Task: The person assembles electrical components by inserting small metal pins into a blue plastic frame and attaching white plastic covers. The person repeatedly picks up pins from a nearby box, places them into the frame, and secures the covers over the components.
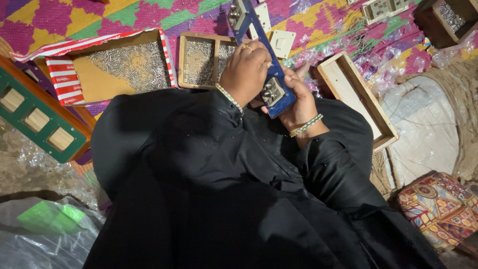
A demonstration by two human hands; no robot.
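Hands worked close over the lap. The right hand was closed around the lower end of a blue jig, gripping it from below, while the left hand pressed from above on a grey part seated in it, fingers curled narrow; whether it held a screw I cannot tell. The step seemed to be fitting this part. Beyond stood a tray and a box of screws, likely needed next.

Glossy blue board; wooden trays hold metal screws.
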